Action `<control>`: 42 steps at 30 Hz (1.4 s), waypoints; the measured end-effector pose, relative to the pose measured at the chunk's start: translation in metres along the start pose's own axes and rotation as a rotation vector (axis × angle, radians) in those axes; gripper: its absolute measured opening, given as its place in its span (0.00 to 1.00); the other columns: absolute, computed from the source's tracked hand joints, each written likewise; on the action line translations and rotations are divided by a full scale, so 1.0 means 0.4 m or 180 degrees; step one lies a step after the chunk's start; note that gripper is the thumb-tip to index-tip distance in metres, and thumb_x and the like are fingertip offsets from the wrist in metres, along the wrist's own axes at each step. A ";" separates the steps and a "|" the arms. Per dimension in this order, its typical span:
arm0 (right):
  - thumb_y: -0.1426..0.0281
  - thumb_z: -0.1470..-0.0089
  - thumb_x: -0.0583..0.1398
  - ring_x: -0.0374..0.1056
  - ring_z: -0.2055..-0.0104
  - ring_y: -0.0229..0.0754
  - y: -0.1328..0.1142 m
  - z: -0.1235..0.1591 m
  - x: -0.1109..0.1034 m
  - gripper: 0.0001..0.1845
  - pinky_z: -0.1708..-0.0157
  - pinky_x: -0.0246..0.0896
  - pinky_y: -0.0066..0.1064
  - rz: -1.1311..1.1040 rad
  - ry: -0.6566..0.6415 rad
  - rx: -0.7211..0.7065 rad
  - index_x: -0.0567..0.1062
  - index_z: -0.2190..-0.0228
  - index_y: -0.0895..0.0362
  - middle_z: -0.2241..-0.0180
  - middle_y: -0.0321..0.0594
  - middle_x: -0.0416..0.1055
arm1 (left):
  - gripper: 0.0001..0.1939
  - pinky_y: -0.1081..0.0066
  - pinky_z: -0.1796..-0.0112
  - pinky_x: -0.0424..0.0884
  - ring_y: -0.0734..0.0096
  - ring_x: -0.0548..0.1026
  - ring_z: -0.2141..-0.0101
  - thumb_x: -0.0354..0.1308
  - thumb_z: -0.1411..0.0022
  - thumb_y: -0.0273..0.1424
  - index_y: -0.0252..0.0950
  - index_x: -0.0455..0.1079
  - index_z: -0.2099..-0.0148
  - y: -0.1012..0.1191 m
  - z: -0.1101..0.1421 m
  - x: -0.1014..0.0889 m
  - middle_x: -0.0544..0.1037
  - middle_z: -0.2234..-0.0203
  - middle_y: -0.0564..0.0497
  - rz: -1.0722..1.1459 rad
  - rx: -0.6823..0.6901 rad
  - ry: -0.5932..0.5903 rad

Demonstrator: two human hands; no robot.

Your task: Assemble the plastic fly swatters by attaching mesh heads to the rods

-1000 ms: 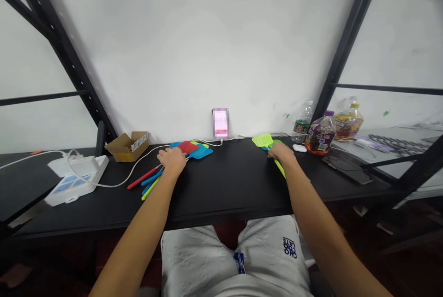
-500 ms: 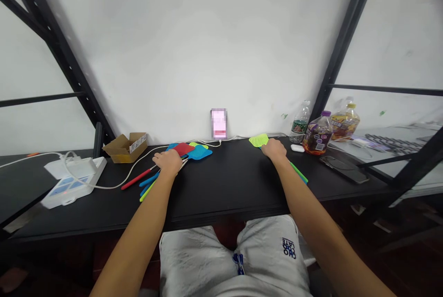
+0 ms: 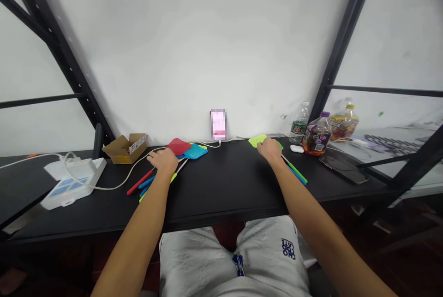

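Fly swatters [image 3: 196,151], several, fanned beneath left hand [image 3: 165,161]; yellow-green swatter [image 3: 257,140], others beside it, under right hand [image 3: 269,150]. Both hands' grip: cannot tell.

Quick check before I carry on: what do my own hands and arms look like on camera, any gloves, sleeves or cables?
The left hand and right hand are ungloved. No watch or bracelet shows. The visible forearms are bare, without sleeves, cables or clear markings. Rings: cannot tell.
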State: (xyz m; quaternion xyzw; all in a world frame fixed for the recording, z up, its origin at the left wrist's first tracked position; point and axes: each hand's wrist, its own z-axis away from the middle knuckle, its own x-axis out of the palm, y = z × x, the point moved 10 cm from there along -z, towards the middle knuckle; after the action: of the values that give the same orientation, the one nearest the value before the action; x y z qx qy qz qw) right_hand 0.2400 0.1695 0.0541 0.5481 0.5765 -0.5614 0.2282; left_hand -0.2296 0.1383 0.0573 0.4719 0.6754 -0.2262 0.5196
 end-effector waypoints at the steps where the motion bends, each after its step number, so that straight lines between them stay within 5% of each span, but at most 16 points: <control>1: 0.66 0.43 0.53 0.72 0.55 0.56 -0.002 0.000 0.002 0.19 0.59 0.65 0.38 0.0007 -0.0009 -0.0010 0.78 0.59 0.65 0.58 0.61 0.74 | 0.19 0.49 0.54 0.56 0.36 0.62 0.48 0.50 0.41 0.32 0.26 0.75 0.55 -0.002 0.001 -0.010 0.74 0.55 0.25 -0.0079 -0.0031 0.0108; 7: 0.66 0.41 0.53 0.72 0.55 0.55 -0.019 0.006 0.002 0.18 0.59 0.64 0.36 0.0009 0.0023 -0.0089 0.78 0.60 0.64 0.59 0.60 0.74 | 0.19 0.54 0.55 0.58 0.45 0.66 0.52 0.43 0.38 0.26 0.29 0.74 0.55 0.033 0.035 -0.074 0.74 0.56 0.31 -0.0323 0.0112 0.0733; 12: 0.66 0.39 0.51 0.72 0.57 0.53 -0.057 0.022 -0.002 0.18 0.60 0.61 0.35 0.0033 0.0148 -0.0294 0.77 0.61 0.63 0.61 0.57 0.75 | 0.22 0.58 0.58 0.61 0.51 0.70 0.57 0.36 0.34 0.25 0.34 0.68 0.47 0.100 0.083 -0.103 0.70 0.56 0.35 -0.0166 0.0481 0.0807; 17: 0.59 0.34 0.44 0.71 0.59 0.50 -0.109 0.055 -0.010 0.26 0.60 0.57 0.34 -0.0047 0.0454 -0.0526 0.76 0.61 0.61 0.63 0.54 0.75 | 0.21 0.62 0.58 0.64 0.56 0.71 0.57 0.37 0.34 0.22 0.33 0.64 0.45 0.250 0.181 -0.115 0.67 0.55 0.38 -0.0167 0.1530 0.0856; 22: 0.61 0.31 0.39 0.69 0.59 0.46 -0.157 0.091 -0.032 0.27 0.61 0.53 0.32 -0.0387 0.0872 -0.0913 0.74 0.61 0.59 0.61 0.49 0.74 | 0.19 0.64 0.61 0.66 0.57 0.70 0.57 0.43 0.36 0.20 0.30 0.63 0.45 0.408 0.328 -0.070 0.68 0.55 0.38 -0.0172 0.2836 0.0730; 25: 0.63 0.31 0.39 0.68 0.59 0.45 -0.176 0.101 -0.037 0.26 0.61 0.51 0.31 -0.0580 0.0968 -0.1134 0.73 0.61 0.59 0.60 0.48 0.73 | 0.18 0.64 0.63 0.67 0.58 0.70 0.59 0.41 0.35 0.20 0.29 0.63 0.46 0.455 0.391 -0.044 0.68 0.57 0.38 -0.0152 0.3307 0.0742; 30: 0.59 0.31 0.35 0.69 0.63 0.46 -0.181 0.095 -0.006 0.31 0.63 0.51 0.32 -0.0551 0.0799 -0.1071 0.72 0.59 0.60 0.65 0.49 0.74 | 0.15 0.66 0.64 0.69 0.61 0.71 0.60 0.44 0.36 0.19 0.29 0.65 0.49 0.474 0.419 -0.021 0.69 0.59 0.41 -0.0080 0.3618 0.0681; 42: 0.56 0.32 0.36 0.71 0.56 0.51 -0.189 0.077 0.079 0.30 0.57 0.57 0.36 -0.0305 0.0135 -0.0976 0.69 0.54 0.60 0.60 0.54 0.74 | 0.17 0.66 0.67 0.70 0.61 0.75 0.62 0.43 0.35 0.20 0.31 0.64 0.47 0.469 0.394 0.004 0.71 0.59 0.42 -0.0041 0.3426 0.0338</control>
State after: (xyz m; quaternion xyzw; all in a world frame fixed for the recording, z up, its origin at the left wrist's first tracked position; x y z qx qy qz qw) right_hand 0.1528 0.1714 0.0481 0.4904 0.6856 -0.4653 0.2700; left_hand 0.0111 0.0982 0.0343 0.6781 0.4922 -0.5193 0.1682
